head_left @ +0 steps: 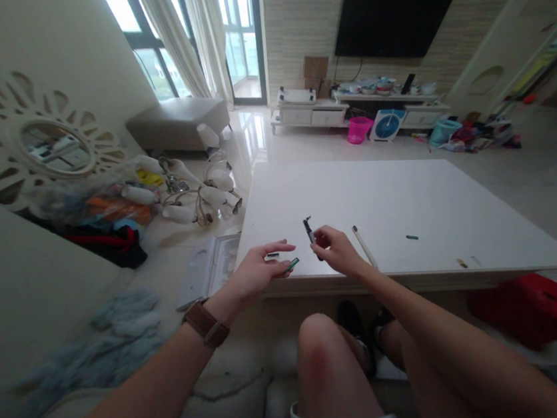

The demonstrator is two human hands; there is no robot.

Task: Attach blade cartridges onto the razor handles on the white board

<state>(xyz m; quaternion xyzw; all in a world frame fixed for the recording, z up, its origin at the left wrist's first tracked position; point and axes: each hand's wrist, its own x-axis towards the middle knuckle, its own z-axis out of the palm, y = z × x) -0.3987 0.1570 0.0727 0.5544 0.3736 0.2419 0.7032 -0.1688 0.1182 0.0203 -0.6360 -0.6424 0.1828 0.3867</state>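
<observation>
My left hand (260, 268), index finger stretched out, has a small dark green strip (292, 264) at its thumb tip, above the near left edge of the white table (347, 194). A second small dark strip (273, 255) shows between its fingers; whether it lies on the table I cannot tell. My right hand (337, 248) is closed around a slim black-and-grey pen-like tool (311, 233), held upright with a thin prong sticking out sideways at its top. Right of that hand, a pale stick with a dark tip (364, 246) lies on the table.
Farther right on the table lie a green strip (412, 237), a small brownish piece (462, 263) and a clear piece (475, 260). An open white box (209, 267) sits left of the table. A chandelier (201, 194) rests on the floor; a red stool (536, 310) stands at right.
</observation>
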